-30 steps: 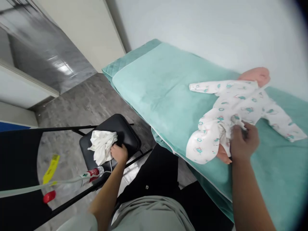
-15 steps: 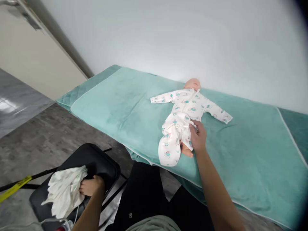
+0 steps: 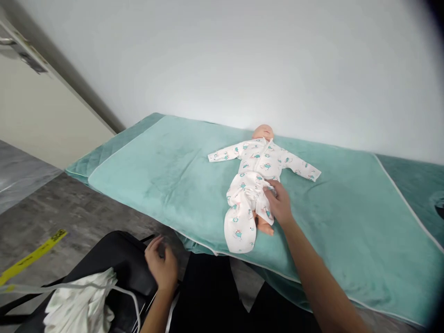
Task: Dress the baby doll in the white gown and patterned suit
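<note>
A baby doll (image 3: 264, 132) lies on its back on the bed, dressed in a white printed top (image 3: 258, 155) with the sleeves spread. White printed baby trousers (image 3: 243, 187) are bunched over its lower body. One trouser leg lies flat toward the near edge, and a bare foot sticks out beside it. My right hand (image 3: 280, 203) has its fingers closed on the trousers at the doll's hip; the fingertips are partly hidden in the folds. My left hand (image 3: 162, 266) hangs over the edge of a black chair, fingers loosely curled and apart from the thumb, holding nothing.
On the black chair (image 3: 126, 259) lies a crumpled white cloth (image 3: 81, 303), crossed by a pale cable (image 3: 121, 290). The green bed cover (image 3: 347, 222) meets the white wall (image 3: 222, 60). A door (image 3: 41, 101) stands at left, and yellow tape (image 3: 33, 256) shows near the chair.
My left hand has come off the white cloth on the chair and moved up and right toward the bed. My right hand stays on the trousers. The camera view has shifted slightly.
</note>
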`<state>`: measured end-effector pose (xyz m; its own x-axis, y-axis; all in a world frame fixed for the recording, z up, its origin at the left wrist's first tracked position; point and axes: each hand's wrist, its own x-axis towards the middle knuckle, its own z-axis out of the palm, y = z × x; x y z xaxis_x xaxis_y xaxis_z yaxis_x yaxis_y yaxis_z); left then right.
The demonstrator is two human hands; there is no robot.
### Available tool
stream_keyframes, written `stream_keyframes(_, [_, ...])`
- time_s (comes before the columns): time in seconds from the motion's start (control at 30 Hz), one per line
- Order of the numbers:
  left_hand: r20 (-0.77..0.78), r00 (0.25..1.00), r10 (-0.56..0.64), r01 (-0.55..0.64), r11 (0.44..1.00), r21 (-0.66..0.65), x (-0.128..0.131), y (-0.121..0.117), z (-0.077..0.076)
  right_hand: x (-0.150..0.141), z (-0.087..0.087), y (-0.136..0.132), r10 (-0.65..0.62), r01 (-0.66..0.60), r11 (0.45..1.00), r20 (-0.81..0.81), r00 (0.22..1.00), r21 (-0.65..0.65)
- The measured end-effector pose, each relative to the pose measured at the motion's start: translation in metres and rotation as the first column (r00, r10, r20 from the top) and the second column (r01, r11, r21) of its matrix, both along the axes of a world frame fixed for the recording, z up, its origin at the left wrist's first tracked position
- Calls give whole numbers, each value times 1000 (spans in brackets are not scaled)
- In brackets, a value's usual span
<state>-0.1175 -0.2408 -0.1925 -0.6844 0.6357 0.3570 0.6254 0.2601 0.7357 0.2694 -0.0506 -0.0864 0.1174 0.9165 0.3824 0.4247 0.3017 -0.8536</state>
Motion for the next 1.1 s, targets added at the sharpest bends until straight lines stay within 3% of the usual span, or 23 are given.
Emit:
stream_keyframes(0.1, [52,981,-184,168,960,223,54,60,29,3,25,2,81,-65,993,157,984,-103])
stream_keyframes(0.2, [198,854,-481,420,862,282,108,133,64,4,62,8,230,-142,949,309,923,-282])
stream_keyframes(0.27, [331,649,-684,626,729,278,139,181,87,3,86,14,387,-232,870,314,867,-435])
stream_keyframes(0.33, [489,322,-811,808,505,305,161,219,104,1,105,22,508,-343,772,197,838,-535])
stream_keyframes(0.37, [567,144,-811,854,391,343,167,232,109,0,111,25,523,-392,741,103,846,-545])
stream_keyframes(0.43, [673,-123,-729,866,252,432,173,246,114,-1,115,33,456,-452,744,-121,882,-493])
stream_keyframes(0.47, [698,-217,-683,864,198,462,173,247,113,-2,114,36,397,-456,764,-225,890,-456])
stream_keyframes(0.53, [711,-322,-625,854,132,503,169,244,110,-3,106,41,294,-435,797,-360,886,-419])
stream_keyframes(0.6, [708,-366,-605,819,152,554,166,238,106,-5,95,44,274,-441,780,-391,879,-443])
stream_keyframes(0.67, [709,-387,-589,752,244,613,165,235,103,-8,88,45,358,-505,711,-366,859,-489])
stream_keyframes(0.77, [725,-405,-557,708,310,634,167,236,100,-14,92,44,594,-607,535,-249,765,-587])
stream_keyframes(0.83, [737,-396,-548,712,324,623,167,237,100,-19,102,42,721,-579,417,-133,680,-701])
stream_keyframes(0.9, [740,-392,-546,699,346,626,167,237,100,-21,111,37,778,-502,353,-51,627,-790])
stream_keyframes(1.0, [726,-412,-550,661,369,654,166,235,101,-20,115,28,744,-466,375,-40,667,-802])
stream_keyframes(1.1, [713,-412,-567,682,327,654,166,233,104,-16,109,25,570,-491,520,-144,809,-699])
